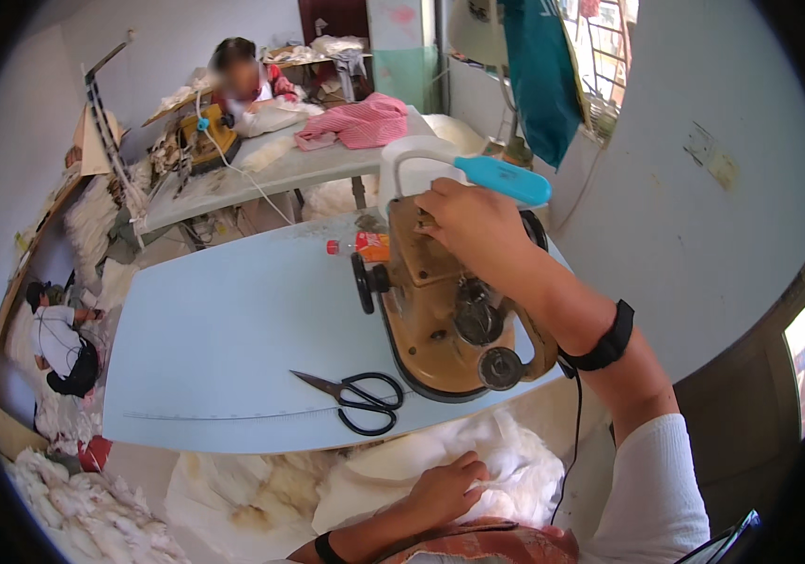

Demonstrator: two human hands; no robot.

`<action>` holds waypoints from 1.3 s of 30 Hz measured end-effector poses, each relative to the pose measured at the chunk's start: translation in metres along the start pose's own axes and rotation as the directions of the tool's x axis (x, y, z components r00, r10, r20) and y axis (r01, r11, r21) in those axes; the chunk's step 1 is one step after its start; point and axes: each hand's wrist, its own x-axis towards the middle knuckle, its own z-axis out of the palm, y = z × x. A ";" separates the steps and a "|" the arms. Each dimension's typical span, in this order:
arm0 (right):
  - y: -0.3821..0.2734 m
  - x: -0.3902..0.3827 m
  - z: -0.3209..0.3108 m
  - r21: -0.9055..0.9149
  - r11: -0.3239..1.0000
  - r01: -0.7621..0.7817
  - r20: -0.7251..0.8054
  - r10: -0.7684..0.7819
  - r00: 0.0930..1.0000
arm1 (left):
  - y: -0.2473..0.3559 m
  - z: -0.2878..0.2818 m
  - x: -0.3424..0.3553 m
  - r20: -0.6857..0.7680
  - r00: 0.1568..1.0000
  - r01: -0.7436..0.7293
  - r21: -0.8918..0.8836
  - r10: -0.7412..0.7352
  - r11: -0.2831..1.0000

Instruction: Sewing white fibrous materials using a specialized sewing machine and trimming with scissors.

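A brown fur sewing machine (435, 320) with round dark discs at its near end stands at the right of the pale blue table (224, 329). My right hand (466, 218) is at its top, fingers bent in a pinch; what they hold, if anything, is too small to make out. Just behind that hand, a blue lamp head (504, 180) sits on a bent white neck. My left hand (446, 491) lies on white fur (515, 461) over my lap, its fingers curled into it. Black-handled scissors (365, 399) rest by the table's near edge, left of the machine.
An orange-labelled bottle (371, 246) lies behind the machine's handwheel. Across the room, a person (242, 85) sits at a grey table (271, 174) with another machine (207, 141) and pink checked cloth (355, 122). Someone else (64, 343) crouches at left among fur pieces (92, 508).
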 end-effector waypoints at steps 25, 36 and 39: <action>-0.017 -0.267 0.018 0.784 0.440 -0.438 0.390 0.201 0.899 | 0.024 -0.066 0.016 -0.412 0.911 0.002 0.009 0.002 1.000; -0.021 -0.251 0.047 0.849 0.158 -0.504 0.416 0.389 0.822 | 0.019 -0.093 0.029 -0.530 0.848 0.055 0.035 -0.028 0.998; -0.021 -0.242 0.044 0.817 0.167 -0.553 0.458 0.395 0.796 | 0.015 -0.097 0.034 -0.572 0.820 0.024 0.068 0.019 0.997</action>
